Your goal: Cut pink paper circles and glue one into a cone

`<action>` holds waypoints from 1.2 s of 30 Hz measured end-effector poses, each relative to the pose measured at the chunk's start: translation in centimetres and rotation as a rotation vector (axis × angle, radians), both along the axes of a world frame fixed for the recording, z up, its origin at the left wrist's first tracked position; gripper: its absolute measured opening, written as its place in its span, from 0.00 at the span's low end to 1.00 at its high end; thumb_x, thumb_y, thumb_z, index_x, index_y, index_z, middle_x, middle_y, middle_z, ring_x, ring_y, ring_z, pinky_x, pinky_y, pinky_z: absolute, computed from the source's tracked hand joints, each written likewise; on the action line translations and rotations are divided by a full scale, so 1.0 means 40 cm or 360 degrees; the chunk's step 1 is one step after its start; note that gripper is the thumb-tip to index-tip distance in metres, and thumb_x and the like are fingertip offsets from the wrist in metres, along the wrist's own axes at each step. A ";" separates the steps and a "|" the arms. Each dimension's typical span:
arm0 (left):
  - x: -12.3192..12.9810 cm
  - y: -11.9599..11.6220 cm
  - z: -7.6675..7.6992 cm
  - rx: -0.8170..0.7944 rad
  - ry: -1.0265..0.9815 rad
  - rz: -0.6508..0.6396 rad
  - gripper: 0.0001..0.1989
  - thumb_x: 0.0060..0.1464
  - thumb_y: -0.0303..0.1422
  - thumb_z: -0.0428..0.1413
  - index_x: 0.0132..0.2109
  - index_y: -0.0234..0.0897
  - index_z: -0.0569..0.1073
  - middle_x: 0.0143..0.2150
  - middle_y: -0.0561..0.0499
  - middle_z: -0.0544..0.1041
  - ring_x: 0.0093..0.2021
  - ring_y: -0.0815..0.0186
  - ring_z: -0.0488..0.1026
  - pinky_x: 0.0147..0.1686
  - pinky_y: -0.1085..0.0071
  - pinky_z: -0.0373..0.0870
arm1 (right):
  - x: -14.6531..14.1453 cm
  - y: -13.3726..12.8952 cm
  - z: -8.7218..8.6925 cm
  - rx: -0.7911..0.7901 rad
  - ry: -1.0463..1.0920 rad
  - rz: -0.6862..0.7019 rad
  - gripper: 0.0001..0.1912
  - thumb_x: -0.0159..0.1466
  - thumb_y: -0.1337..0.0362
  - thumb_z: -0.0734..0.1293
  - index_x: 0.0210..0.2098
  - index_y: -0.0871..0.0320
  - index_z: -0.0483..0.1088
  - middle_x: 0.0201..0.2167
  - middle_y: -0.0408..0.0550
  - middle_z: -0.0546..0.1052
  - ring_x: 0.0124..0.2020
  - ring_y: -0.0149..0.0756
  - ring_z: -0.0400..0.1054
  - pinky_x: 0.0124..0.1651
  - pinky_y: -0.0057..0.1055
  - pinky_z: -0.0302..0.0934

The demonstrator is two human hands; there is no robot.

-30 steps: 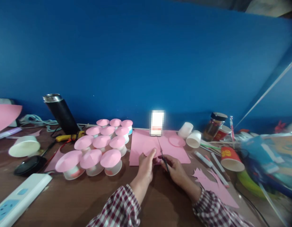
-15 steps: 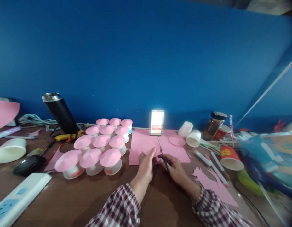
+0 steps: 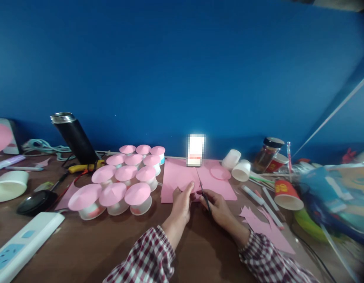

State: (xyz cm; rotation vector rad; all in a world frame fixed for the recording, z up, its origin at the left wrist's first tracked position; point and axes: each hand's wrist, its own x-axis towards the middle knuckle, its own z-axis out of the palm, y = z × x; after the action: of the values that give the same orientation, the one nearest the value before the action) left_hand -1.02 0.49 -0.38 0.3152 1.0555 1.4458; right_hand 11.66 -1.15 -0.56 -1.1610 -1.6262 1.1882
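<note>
My left hand is closed, thumb on top, pinching a piece of pink paper whose outline blends into the sheets behind it. A pair of dark scissors is in my right hand, fingers wrapped at the handles. The blades point away from me, and their tips lie at the paper just right of my left thumb. Behind both hands, pink sheets lie flat on the table, with a round pink disc on their right part.
Several paper cups with pink cone tops stand in rows at left. A black flask, a power strip and a black round object lie farther left. Pink scraps, markers, a jar and cups crowd the right.
The view has tilted slightly, so the table appears a little higher. Pink paper at the far left edge has shifted left. My hands and the scissors have barely moved.
</note>
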 end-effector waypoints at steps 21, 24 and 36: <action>-0.001 -0.002 -0.003 0.0080 0.0012 -0.0063 0.17 0.39 0.38 0.65 0.31 0.34 0.68 0.21 0.55 0.70 0.21 0.71 0.68 0.23 0.73 0.66 | -0.002 -0.002 -0.001 -0.0005 0.0035 0.0037 0.23 0.61 0.49 0.65 0.46 0.62 0.70 0.23 0.42 0.68 0.23 0.29 0.59 0.24 0.25 0.55; -0.001 -0.003 -0.001 0.0068 0.0018 -0.0077 0.17 0.39 0.38 0.66 0.31 0.34 0.68 0.21 0.54 0.70 0.21 0.70 0.69 0.23 0.73 0.66 | -0.001 -0.002 -0.004 -0.0008 0.0032 0.0023 0.23 0.61 0.50 0.65 0.47 0.62 0.70 0.23 0.43 0.68 0.23 0.29 0.59 0.24 0.24 0.55; -0.001 -0.003 -0.001 0.0049 0.0024 -0.0074 0.18 0.38 0.37 0.66 0.32 0.34 0.67 0.22 0.54 0.71 0.22 0.69 0.70 0.24 0.72 0.67 | 0.000 -0.002 -0.006 0.0017 0.0037 0.0018 0.22 0.63 0.50 0.64 0.46 0.61 0.70 0.23 0.42 0.68 0.24 0.30 0.60 0.25 0.24 0.56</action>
State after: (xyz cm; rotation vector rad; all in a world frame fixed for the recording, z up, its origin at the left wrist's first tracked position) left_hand -1.06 0.36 -0.42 0.3706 1.0326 1.4211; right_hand 11.65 -1.21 -0.79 -1.1285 -1.6216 1.1948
